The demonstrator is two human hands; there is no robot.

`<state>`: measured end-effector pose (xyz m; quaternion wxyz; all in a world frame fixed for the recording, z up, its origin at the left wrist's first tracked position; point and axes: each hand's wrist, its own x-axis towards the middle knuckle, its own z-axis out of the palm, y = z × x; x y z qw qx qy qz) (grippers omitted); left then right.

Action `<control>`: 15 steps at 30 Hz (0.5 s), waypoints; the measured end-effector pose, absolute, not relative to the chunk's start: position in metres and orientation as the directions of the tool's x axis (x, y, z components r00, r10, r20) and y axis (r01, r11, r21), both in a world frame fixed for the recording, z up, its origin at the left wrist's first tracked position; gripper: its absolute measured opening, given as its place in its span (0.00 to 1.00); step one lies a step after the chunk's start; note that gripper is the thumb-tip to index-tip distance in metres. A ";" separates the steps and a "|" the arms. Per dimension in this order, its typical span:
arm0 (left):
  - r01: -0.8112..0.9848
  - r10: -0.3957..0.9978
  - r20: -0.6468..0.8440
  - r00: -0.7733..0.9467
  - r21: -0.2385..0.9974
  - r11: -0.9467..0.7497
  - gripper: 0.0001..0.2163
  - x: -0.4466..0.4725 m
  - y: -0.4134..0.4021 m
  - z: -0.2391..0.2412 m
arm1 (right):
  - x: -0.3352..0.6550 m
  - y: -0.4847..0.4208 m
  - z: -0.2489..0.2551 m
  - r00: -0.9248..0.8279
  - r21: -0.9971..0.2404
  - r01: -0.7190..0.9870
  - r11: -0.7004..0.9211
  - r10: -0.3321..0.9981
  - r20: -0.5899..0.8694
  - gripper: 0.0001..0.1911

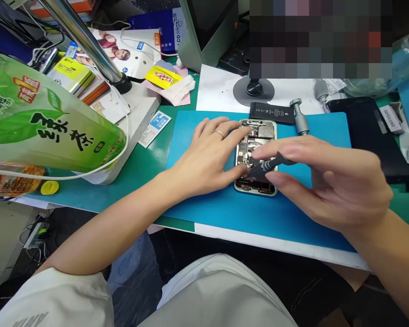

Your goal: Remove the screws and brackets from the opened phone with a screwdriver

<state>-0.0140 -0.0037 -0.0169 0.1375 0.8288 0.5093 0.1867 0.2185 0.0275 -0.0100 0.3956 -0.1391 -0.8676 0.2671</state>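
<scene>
An opened phone (259, 136) lies face down on a blue mat (225, 209), its inner boards and parts exposed. My left hand (207, 156) rests on the mat against the phone's left edge, fingers spread flat, a ring on one finger, fingertips touching the phone's frame. My right hand (330, 181) comes in from the right and pinches a dark screwdriver (271, 165) whose tip points down into the lower middle of the phone.
A black battery (271, 112) and a grey screwdriver (299, 116) lie behind the phone. A black phone (368, 136) sits at the right. A green tea bag (37, 118), microscope stand (88, 45), boxes and a monitor base (254, 88) crowd the left and back.
</scene>
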 end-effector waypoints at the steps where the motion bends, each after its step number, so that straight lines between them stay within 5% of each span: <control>1: 0.793 0.895 0.169 0.413 0.417 -0.445 0.29 -0.014 -0.003 -0.017 | 0.219 0.028 -0.011 -0.645 -0.578 0.031 0.816 0.458 0.612 0.45; 7: 0.793 0.894 0.162 0.418 0.414 -0.446 0.29 -0.015 -0.003 -0.018 | 0.217 0.032 -0.015 -0.627 -0.469 0.076 0.880 0.408 0.663 0.43; 15: 0.793 0.894 0.166 0.416 0.414 -0.446 0.28 -0.014 -0.003 -0.017 | 0.216 0.025 -0.011 -0.645 -0.580 0.016 0.815 0.452 0.617 0.45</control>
